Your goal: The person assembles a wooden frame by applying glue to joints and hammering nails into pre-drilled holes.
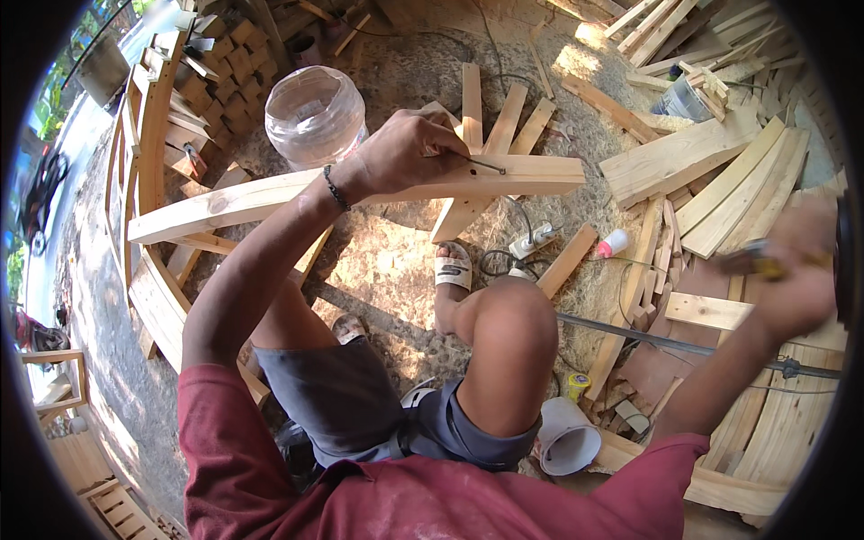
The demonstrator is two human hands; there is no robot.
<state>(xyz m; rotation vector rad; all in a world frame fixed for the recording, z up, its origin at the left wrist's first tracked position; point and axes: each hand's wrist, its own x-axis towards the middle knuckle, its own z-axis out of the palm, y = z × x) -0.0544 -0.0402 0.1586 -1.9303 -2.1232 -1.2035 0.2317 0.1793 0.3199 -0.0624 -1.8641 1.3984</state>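
A long, curved pale wooden beam lies across in front of me, above my knees. My left hand rests on it, fingers pinched on a thin dark metal rod, nail-like or punch-like, which points right along the beam's face. A small dark hole or mark shows in the wood near the rod. Off to the right, raised and smeared by motion, my right hand is closed around a hammer; its dark head and some yellow on it show, while the rest is blurred.
Behind the beam stands a large clear plastic jug. Wood strips lie crossed beneath it. Right are a glue bottle, stacked boards, a metal bar and a white bucket. A curved wooden frame stands left.
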